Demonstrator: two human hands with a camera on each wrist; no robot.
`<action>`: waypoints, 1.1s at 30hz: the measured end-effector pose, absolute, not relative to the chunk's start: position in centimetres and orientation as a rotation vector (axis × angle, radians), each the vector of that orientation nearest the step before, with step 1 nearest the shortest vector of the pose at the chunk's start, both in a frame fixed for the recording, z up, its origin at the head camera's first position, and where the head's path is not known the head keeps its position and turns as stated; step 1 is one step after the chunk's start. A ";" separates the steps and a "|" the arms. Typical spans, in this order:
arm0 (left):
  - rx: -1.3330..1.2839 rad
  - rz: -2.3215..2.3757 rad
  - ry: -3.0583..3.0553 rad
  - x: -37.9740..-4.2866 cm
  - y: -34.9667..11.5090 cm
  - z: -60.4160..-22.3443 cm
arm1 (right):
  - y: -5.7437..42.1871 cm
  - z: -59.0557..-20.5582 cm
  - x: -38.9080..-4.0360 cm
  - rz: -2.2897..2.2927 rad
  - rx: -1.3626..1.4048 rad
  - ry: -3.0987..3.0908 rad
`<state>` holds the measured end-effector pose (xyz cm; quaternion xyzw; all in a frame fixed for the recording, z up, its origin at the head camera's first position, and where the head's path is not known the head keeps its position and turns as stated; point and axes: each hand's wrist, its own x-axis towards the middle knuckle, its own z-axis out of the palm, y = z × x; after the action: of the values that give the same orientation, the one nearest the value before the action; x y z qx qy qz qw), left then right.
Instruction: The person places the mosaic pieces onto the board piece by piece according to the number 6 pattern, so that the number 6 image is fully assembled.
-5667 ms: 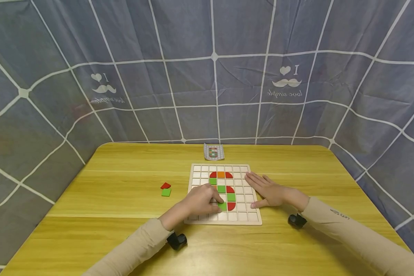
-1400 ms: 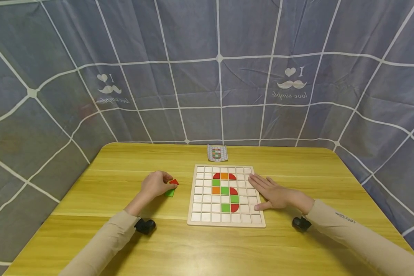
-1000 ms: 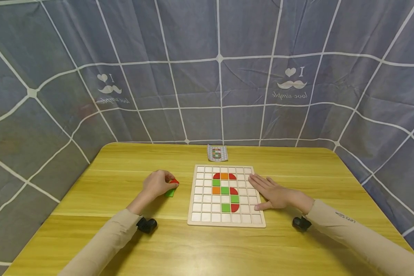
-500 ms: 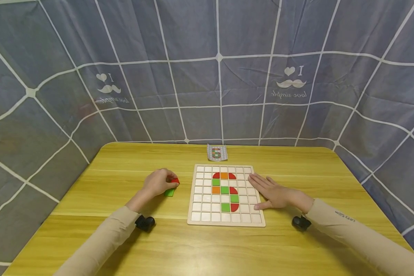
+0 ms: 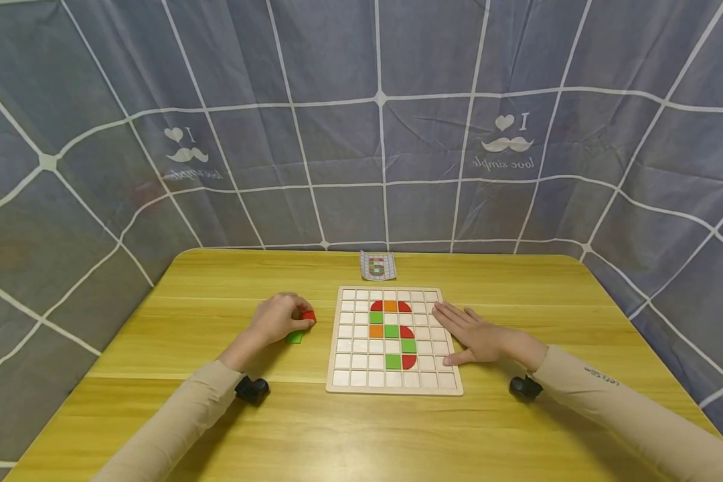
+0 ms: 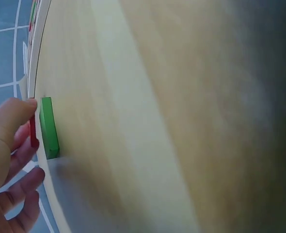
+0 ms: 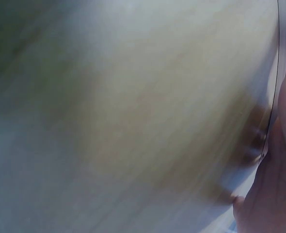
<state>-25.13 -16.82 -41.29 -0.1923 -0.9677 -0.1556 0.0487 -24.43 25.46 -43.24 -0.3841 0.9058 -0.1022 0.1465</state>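
Note:
My left hand (image 5: 277, 318) pinches a small red tile (image 5: 309, 316) between thumb and fingers, left of the wooden grid board (image 5: 350, 379). In the left wrist view the red tile (image 6: 33, 130) stands out between thumb and fingertips, with the other fingers curled loosely. Just beside it a green square tile (image 6: 49, 128) lies on the table, partly covered by the hand in the head view. My right hand (image 5: 476, 337) lies flat with straight fingers over the board's right edge. Red, orange and green tiles (image 5: 391, 331) sit in the board's middle cells, the red ones with rounded corners.
Behind the board a small pattern card (image 5: 377, 266) lies on the wooden table (image 5: 229, 281), printed with a similar coloured figure. A grey curtain (image 5: 337, 147) with white lines hangs at the back and sides. Black wrist cameras (image 5: 252, 389) hang under both wrists.
My left hand has left the green tile at the board's lower row and moved left to the loose tiles. Lately the red tile has shifted slightly in its fingers. My right hand stays put.

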 end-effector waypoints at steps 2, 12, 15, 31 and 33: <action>-0.604 -0.461 -2.925 -25.2 -16.8 -41.3 | 25.5 -43.4 -24.5 -0.287 -1.103 2.614; -0.706 -0.457 -2.865 -24.5 -15.4 -40.5 | 25.3 -42.7 -24.3 -0.270 -1.086 2.596; -0.740 -0.454 -2.844 -24.1 -14.8 -40.4 | 25.3 -42.7 -24.2 -0.289 -1.099 2.596; -0.882 -0.480 -2.780 -22.5 -12.0 -39.7 | 25.4 -42.9 -24.2 -0.313 -1.122 2.592; -0.910 -0.489 -2.778 -22.4 -11.7 -39.5 | 25.3 -42.8 -24.2 -0.296 -1.111 2.593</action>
<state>-22.41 -11.65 -39.53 -0.3059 -0.9336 -0.1644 0.0887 -24.19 25.34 -42.76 -0.3871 0.9035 -0.1032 0.1519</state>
